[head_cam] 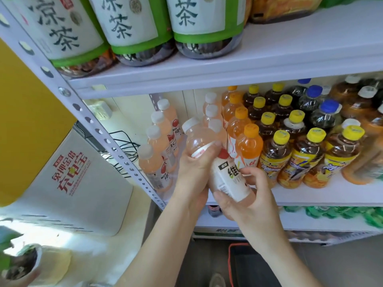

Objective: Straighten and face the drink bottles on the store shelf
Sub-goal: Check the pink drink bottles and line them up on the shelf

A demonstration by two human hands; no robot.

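A tilted pink drink bottle (230, 179) is held by both hands just in front of the middle shelf (331, 196), its white cap up and to the left, its base down and to the right. The left hand (192, 168) grips the clear upper part below the cap; the right hand (250, 197) holds the labelled lower part, its fingers (251, 171) curled over the label and its thumb under the base. On the shelf to the left stands a row of four pink bottles (154, 162), running front to back. Behind the held bottle three more white caps (211, 111) show in a line. Next to the right come four orange-capped orange drinks (248, 148) in a row, then nine yellow-capped dark tea bottles (275, 156) in staggered rows, and three blue-capped bottles (325, 119) farther back. The bottles at the far right are too blurred to count. On the upper shelf (290, 50) stand three large green-labelled bottles (132, 27).
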